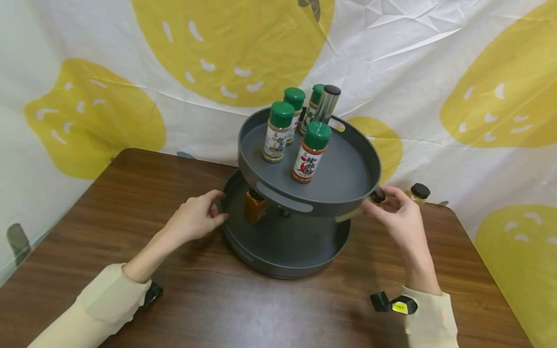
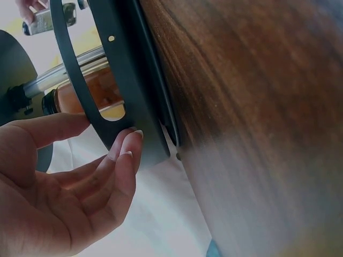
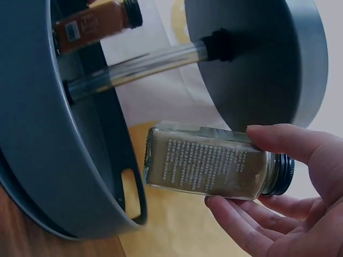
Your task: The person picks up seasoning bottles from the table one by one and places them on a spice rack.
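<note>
A two-tier dark grey turntable organizer [image 1: 344, 166] stands on the table. My left hand [image 1: 193, 217] holds the left rim of its lower tray [image 2: 140, 107], thumb at the top edge and fingertips against the outer wall. In my right hand [image 1: 402, 217], a square glass spice jar [image 3: 209, 163] of tan powder with a black cap is pinched between thumb and fingers. It lies tilted sideways between the two tiers at the right, mostly hidden under the upper tray in the head view. A jar of orange-red powder [image 1: 254, 207] stands at the left of the lower tray.
On the upper tray are several green-capped shakers, including a red-labelled one [image 1: 308, 157] and a white-labelled one [image 1: 277, 135]. A metal post [image 1: 327, 104] rises through it. Behind my right hand stands another black-capped jar [image 1: 420, 192]. A lemon-print cloth [image 1: 417, 63] hangs behind the wooden table [image 1: 174, 295].
</note>
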Tool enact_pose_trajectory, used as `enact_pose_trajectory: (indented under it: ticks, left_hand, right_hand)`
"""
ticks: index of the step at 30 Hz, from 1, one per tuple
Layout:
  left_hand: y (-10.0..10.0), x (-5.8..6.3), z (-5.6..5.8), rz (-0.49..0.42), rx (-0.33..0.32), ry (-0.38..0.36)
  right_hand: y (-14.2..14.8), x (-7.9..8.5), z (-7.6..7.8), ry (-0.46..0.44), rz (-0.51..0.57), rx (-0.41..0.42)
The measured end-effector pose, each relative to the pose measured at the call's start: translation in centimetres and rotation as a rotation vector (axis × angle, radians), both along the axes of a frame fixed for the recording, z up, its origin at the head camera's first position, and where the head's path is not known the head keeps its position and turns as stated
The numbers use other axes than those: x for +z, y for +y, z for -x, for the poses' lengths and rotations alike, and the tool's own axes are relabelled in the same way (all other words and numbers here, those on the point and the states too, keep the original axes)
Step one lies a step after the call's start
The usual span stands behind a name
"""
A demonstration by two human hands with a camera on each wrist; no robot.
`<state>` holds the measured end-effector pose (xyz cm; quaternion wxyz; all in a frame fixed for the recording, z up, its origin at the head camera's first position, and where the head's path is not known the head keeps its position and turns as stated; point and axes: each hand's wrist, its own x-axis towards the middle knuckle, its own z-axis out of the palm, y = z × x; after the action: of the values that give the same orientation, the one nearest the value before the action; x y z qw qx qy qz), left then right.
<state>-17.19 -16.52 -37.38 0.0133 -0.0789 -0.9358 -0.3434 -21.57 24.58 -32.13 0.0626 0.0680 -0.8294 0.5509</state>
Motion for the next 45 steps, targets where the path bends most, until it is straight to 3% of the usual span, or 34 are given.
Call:
enact_pose_trajectory:
  ticks: [11,21,29,45]
  left_hand:
    - [0.0,0.1,0.0,-0.009,-0.006,-0.021]
    - [0.0,0.1,0.0,-0.004,-0.004,-0.019]
    - [0.0,0.1,0.0,-0.001,-0.007,0.001]
    - [-0.1,0.2,-0.2,-0.004,-0.002,-0.002]
  right_hand:
    - [-1.8,-0.8,-0.5,0.045,-0.178,0.103]
    - [-3.8,-1.2,-1.2,0.036,-0.182,0.194]
    - [-4.9,-1.5,-1.9,0.082,-0.18,0.251]
    - [-8.1,-2.7,-2.9,0.168,-0.179,0.268]
